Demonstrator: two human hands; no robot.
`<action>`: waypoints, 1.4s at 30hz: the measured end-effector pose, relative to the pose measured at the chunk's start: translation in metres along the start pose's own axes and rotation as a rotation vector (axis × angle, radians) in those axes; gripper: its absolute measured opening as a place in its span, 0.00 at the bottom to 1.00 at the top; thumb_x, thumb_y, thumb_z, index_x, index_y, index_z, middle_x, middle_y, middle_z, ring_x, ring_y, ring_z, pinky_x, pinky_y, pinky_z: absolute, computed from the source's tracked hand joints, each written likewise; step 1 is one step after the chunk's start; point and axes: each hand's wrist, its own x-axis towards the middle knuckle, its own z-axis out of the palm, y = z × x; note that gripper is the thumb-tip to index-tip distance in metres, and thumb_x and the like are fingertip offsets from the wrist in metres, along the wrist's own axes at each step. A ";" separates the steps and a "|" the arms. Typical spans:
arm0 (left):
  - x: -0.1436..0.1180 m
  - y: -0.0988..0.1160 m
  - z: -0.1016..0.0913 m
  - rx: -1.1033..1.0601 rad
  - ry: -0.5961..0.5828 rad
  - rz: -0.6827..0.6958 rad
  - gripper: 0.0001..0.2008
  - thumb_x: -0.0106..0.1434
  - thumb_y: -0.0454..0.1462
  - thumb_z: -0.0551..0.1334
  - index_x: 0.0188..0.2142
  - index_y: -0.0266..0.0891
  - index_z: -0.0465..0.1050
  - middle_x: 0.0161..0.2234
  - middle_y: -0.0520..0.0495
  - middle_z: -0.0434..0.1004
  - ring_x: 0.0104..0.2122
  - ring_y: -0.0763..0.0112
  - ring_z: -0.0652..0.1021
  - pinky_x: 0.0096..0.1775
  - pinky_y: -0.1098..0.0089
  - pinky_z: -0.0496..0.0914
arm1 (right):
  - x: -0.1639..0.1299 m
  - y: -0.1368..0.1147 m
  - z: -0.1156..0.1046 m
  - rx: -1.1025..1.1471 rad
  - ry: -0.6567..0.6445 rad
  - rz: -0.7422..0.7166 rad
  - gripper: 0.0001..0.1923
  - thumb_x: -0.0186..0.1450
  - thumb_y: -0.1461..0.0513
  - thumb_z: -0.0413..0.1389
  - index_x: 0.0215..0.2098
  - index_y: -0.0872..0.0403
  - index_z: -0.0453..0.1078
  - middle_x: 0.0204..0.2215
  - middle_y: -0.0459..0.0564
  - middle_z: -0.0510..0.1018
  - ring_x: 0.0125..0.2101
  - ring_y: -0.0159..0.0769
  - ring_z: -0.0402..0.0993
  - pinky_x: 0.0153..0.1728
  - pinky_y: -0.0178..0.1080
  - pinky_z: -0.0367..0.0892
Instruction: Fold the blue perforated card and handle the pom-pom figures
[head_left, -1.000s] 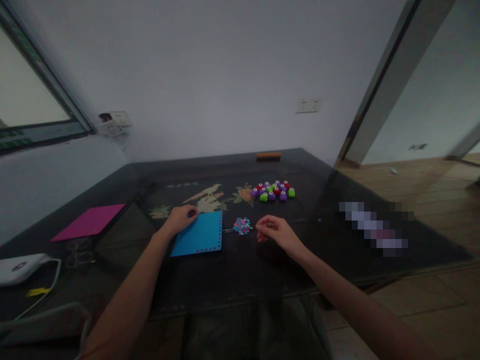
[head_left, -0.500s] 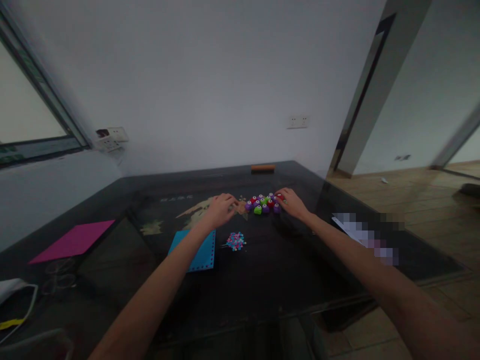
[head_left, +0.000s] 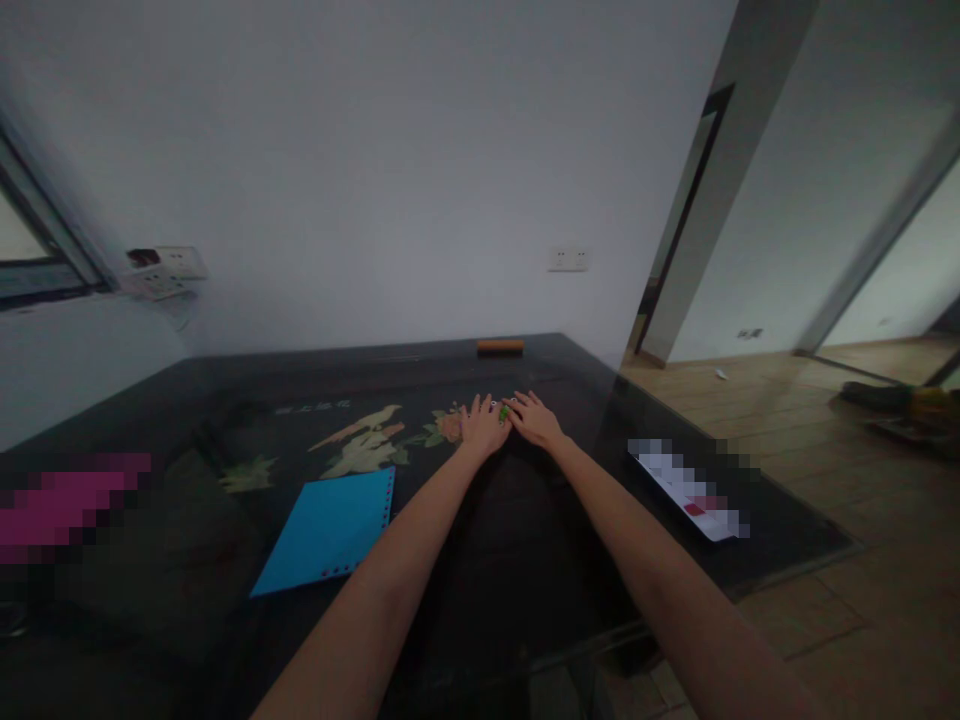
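Side by side on the dark table, my two hands lie over a small group of colourful eyeball-like pieces. A green piece [head_left: 504,412] shows in the gap between them, with bits of white beside it; the others are hidden beneath my palms and fingers. My left hand [head_left: 486,427] is open, its fingers spread and pointing away from me. My right hand [head_left: 535,420] is open too, fingers stretched forward and angled in toward the left one. A blue sheet [head_left: 330,525] with dark dots along its edges lies to the left of my left forearm, which partly covers its corner.
An orange-brown cylinder [head_left: 500,347] lies at the table's back edge. To the right is a white, partly blurred item [head_left: 686,490]; a pink sheet [head_left: 67,505] lies far left. Flower pictures and lettering decorate the dark tabletop [head_left: 525,560]. A wall with a socket [head_left: 568,260] stands behind.
My hands have closed in from either side of the spread-out pieces and now cover them together. The view has turned right, and the pink-and-blue cluster is hidden behind my left arm.
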 end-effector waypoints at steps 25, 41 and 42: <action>-0.017 -0.096 -0.023 0.095 -0.066 0.067 0.21 0.66 0.42 0.49 0.57 0.43 0.60 0.60 0.43 0.60 0.58 0.59 0.62 0.53 0.58 0.62 | 0.028 -0.091 0.038 -0.012 0.115 -0.019 0.21 0.68 0.57 0.40 0.55 0.53 0.63 0.55 0.53 0.67 0.57 0.41 0.55 0.55 0.43 0.53; -0.053 -0.212 -0.065 0.100 -0.103 0.132 0.21 0.63 0.38 0.52 0.56 0.36 0.61 0.57 0.38 0.64 0.56 0.60 0.65 0.57 0.61 0.57 | 0.054 -0.195 0.065 0.071 0.091 -0.174 0.19 0.67 0.58 0.43 0.53 0.54 0.64 0.54 0.56 0.66 0.54 0.41 0.58 0.51 0.44 0.58; -0.055 -0.217 -0.066 0.097 -0.099 0.135 0.22 0.63 0.38 0.52 0.56 0.35 0.61 0.57 0.38 0.64 0.56 0.60 0.65 0.57 0.61 0.57 | 0.054 -0.199 0.065 0.073 0.092 -0.182 0.19 0.67 0.58 0.43 0.52 0.55 0.64 0.54 0.56 0.67 0.53 0.42 0.59 0.51 0.44 0.58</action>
